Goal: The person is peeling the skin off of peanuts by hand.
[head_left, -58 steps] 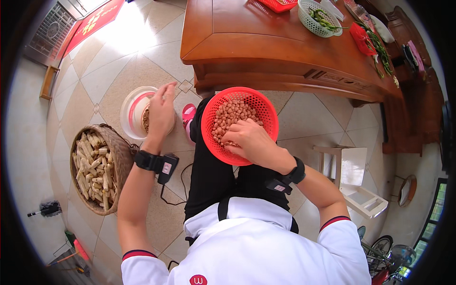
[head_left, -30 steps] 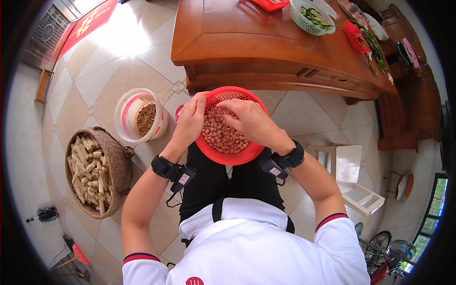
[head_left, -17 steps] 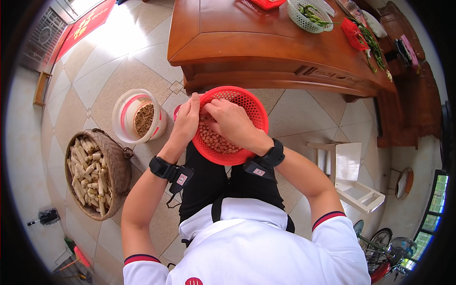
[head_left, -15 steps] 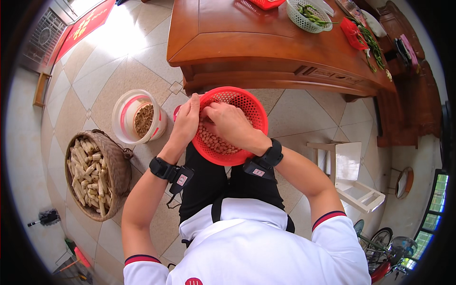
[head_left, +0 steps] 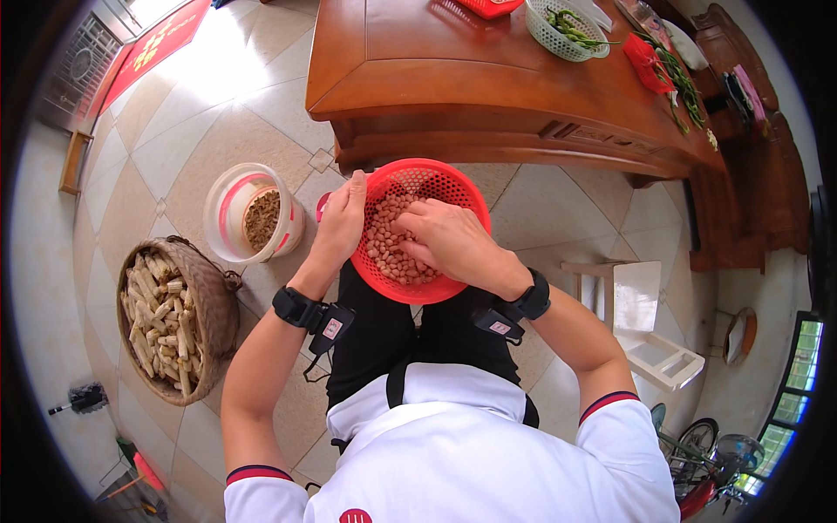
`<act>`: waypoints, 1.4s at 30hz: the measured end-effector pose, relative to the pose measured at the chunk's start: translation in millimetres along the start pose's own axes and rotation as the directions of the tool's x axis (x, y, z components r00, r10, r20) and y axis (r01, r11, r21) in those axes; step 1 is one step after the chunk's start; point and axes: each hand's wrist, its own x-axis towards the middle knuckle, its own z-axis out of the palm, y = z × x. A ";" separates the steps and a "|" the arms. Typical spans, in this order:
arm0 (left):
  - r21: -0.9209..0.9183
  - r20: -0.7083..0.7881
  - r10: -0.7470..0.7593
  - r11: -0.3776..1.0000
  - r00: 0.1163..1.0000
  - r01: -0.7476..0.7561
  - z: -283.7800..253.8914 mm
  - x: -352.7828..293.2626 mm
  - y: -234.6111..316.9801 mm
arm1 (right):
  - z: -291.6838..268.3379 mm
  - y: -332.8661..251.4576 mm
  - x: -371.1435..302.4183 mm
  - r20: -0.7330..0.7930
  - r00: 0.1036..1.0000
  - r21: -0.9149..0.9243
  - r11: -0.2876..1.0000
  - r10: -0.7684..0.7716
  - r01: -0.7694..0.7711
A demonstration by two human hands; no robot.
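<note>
While the round red plastic basket [head_left: 417, 228] of shelled peanuts [head_left: 390, 247] rests on the person's lap, the left hand [head_left: 342, 220] grips its left rim, and the right hand [head_left: 445, 240], fingers curled, lies directly on the peanuts.

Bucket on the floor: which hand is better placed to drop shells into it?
Probably left. The left hand grips the red basket rim on the side of the bucket; the right hand is in the peanuts.
</note>
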 end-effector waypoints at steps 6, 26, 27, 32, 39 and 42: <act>-0.009 -0.008 -0.011 1.000 1.000 0.011 -0.2 3.4 -6.2 | 27.3 -5.3 2.4 -0.075 0.982 0.073 0.981 -0.176 0.181; 0.022 -0.028 0.049 0.999 0.998 -0.049 1.5 2.8 -7.5 | 38.2 -3.6 -2.2 -0.031 0.995 0.042 0.995 -0.092 0.093; 0.022 -0.028 0.050 0.999 0.998 -0.049 1.2 2.3 -6.9 | 38.5 -2.8 -2.3 -0.007 0.997 0.054 0.996 -0.072 0.073; 0.112 -0.034 0.063 0.992 0.997 -0.059 0.7 2.6 -7.3 | 35.5 -6.8 -1.1 0.052 0.999 -0.016 1.000 -0.004 0.005; 0.072 -0.013 0.030 0.997 0.999 -0.029 -0.2 3.0 -7.9 | 28.0 -3.5 -4.3 0.040 0.999 0.008 1.000 0.004 -0.005; 0.025 -0.027 0.074 0.997 0.997 -0.073 0.3 0.0 -2.6 | 19.3 0.0 -8.1 -0.110 0.993 0.146 0.989 0.029 -0.013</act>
